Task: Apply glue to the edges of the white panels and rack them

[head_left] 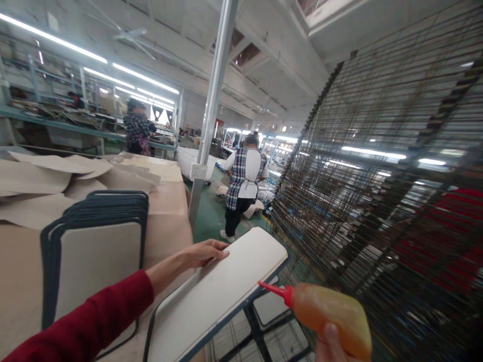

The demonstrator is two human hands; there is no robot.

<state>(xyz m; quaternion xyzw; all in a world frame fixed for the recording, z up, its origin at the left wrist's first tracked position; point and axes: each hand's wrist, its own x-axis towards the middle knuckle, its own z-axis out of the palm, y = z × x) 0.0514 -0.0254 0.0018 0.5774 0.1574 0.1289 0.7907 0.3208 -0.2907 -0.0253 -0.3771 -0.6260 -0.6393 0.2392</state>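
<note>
My left hand (207, 253), in a red sleeve, grips the upper left edge of a white panel with a dark blue border (226, 281), thumb on top and fingers below. The panel is held tilted across the middle of the view. In my right hand (332, 347) is a squeeze bottle (332, 317) of amber liquid with a red nozzle. Its tip points left and meets or nearly meets the panel's right edge. Left of the panel, a stack of similar dark-bordered panels (100, 266) leans on the table. The fingers behind the bottle are mostly hidden.
Beige sheets (33, 176) lie on the brown-topped table (169, 226) at left. A tall wire rack (362, 151) fills the right side. A metal post (213, 100) rises beyond the table. One person (245, 171) is in the aisle, another (138, 128) beside a far bench.
</note>
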